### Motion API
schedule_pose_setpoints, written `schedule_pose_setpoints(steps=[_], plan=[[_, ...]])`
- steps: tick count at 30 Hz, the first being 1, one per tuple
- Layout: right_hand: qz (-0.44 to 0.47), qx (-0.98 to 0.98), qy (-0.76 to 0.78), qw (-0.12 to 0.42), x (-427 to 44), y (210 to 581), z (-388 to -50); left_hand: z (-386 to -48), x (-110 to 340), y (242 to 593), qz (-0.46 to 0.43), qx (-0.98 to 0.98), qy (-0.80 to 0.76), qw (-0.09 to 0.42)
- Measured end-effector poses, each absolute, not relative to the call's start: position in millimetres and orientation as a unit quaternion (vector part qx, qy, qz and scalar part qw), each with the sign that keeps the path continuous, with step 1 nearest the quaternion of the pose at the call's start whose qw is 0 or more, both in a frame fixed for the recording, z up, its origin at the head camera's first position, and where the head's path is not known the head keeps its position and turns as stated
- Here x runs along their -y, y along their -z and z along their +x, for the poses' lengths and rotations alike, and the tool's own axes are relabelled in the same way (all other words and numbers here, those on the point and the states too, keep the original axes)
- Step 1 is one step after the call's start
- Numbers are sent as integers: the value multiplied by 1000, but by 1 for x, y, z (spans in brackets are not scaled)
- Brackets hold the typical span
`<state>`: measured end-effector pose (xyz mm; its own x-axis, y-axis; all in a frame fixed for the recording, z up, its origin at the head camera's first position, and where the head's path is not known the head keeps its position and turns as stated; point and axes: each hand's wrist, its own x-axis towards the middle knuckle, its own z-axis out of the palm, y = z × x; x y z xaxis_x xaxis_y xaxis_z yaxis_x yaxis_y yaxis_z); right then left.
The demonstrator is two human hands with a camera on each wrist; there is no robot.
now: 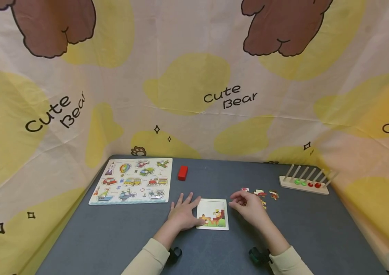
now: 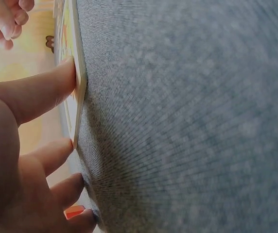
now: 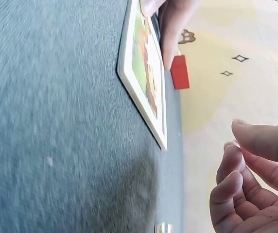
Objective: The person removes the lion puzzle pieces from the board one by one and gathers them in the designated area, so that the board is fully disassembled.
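Note:
A small square picture puzzle in a white tray (image 1: pixel 213 204) lies on the grey table, its lower part filled with pieces showing animals. My left hand (image 1: pixel 182 215) spreads its fingers at the tray's left side. In the left wrist view, its thumb (image 2: pixel 51 87) presses on the tray's edge and a fingertip touches the corner. Just right of the tray hovers my right hand (image 1: pixel 249 206), fingers loosely bent. Between the right thumb (image 3: pixel 260 138) and fingers I see nothing held. Several loose puzzle pieces (image 1: pixel 274 194) lie beyond the right hand, which partly hides them.
At the back left lies a large vehicle puzzle board (image 1: pixel 136 181). A red block (image 1: pixel 182 173) sits behind the small tray. Toward the back right stands a wooden peg rack (image 1: pixel 304 185) with green and red beads. A patterned cloth (image 1: pixel 187 84) hangs behind the table.

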<state>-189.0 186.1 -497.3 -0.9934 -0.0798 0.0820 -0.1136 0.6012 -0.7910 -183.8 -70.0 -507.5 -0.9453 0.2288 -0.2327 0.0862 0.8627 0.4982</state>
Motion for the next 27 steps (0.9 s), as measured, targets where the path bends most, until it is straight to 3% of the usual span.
schedule_pose_setpoints(steps=[17, 27], plan=[[145, 881, -447, -53, -165, 519, -187, -184, 69, 505, 82, -956, -241, 147], [154, 905, -394, -51, -155, 524, -187, -183, 70, 506, 84, -957, -237, 146]])
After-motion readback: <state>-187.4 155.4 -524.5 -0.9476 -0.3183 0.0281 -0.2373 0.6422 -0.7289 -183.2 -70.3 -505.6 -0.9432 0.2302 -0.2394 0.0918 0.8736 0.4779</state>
